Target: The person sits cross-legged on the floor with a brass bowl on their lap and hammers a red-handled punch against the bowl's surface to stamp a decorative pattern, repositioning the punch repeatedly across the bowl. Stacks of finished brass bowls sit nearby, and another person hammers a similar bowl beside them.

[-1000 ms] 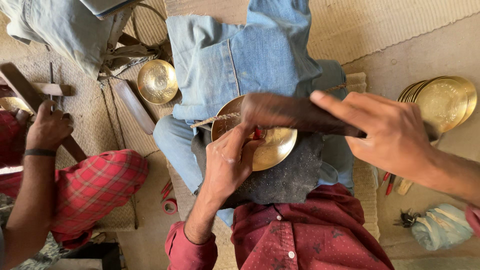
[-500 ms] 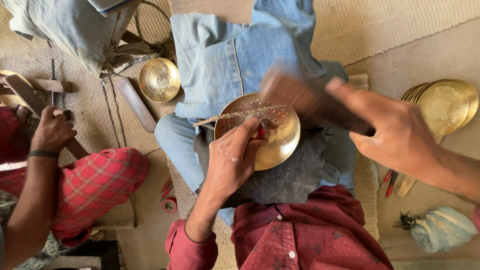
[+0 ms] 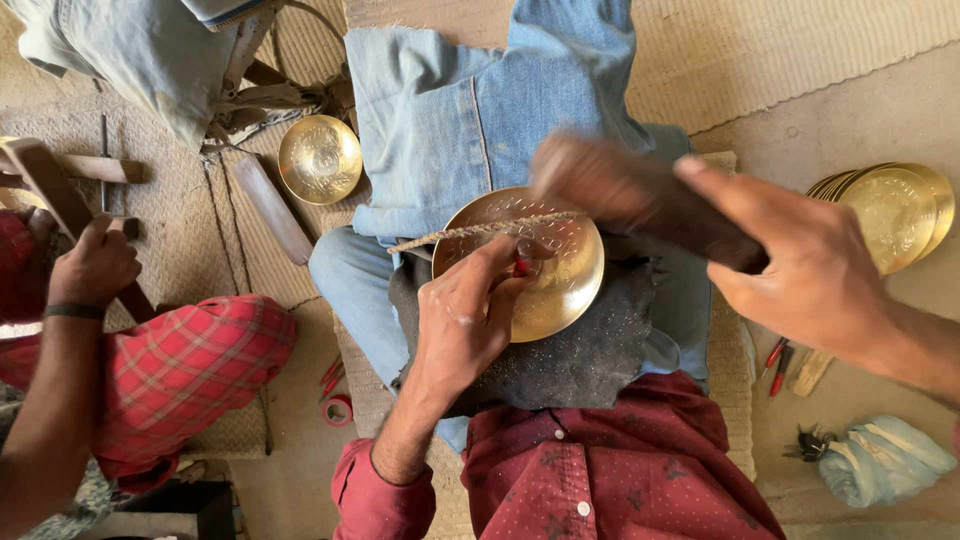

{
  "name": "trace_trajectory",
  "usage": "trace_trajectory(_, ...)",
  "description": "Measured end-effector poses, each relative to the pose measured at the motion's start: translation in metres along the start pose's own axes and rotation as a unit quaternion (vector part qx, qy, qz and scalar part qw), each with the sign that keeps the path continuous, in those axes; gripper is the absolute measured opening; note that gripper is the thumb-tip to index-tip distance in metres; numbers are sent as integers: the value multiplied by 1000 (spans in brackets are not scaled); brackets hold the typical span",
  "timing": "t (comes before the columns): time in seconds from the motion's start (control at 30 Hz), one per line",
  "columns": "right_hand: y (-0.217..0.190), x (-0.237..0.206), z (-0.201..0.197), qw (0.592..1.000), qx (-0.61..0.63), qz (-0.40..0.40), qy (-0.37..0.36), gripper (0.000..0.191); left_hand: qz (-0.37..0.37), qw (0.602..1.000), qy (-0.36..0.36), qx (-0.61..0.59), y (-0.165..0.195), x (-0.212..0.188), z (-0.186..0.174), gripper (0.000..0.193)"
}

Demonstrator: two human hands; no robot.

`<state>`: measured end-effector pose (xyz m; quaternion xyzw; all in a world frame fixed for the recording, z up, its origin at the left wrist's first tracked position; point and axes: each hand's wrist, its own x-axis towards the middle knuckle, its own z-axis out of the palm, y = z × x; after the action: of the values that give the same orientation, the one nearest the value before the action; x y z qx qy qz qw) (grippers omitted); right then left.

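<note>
Brass shines on our lap: a round bowl (image 3: pixel 545 275) rests on a dark cloth (image 3: pixel 580 350) over our knees. Our left hand (image 3: pixel 465 320) sits on the bowl's near edge, its fingers pinched shut on a small red-tipped tool (image 3: pixel 521 265) that touches the metal. A thin cord (image 3: pixel 470 230) runs across the bowl's top. Our right hand (image 3: pixel 815 275) is closed tight around a brown wooden mallet (image 3: pixel 640 200), which looks blurry and hangs just above the bowl's far rim. To the right, more brass plates (image 3: pixel 890 215) lie stacked on the floor. To the left, another brass bowl (image 3: pixel 320 158) sits on the mat, and another person's hand (image 3: pixel 92 268) holds a wooden stick (image 3: pixel 60 205).
</note>
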<state>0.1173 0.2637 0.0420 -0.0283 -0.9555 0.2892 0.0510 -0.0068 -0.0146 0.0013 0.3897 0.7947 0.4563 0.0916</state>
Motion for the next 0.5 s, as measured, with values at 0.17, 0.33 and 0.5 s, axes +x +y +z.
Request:
trace_trajectory(0.17, 4, -1, 8, 992, -104, -28, -59, 83, 4, 1000, 20, -14, -1, 0, 3, 38)
trace_trajectory(0.33, 16, -29, 37, 998, 16, 61, -26, 85, -8, 988, 73, -139, 2, -2, 11, 41)
trace_trajectory(0.5, 42, -60, 99, 960, 230, 81, 136, 53, -83, 983, 52, -158, 7, -5, 25, 43)
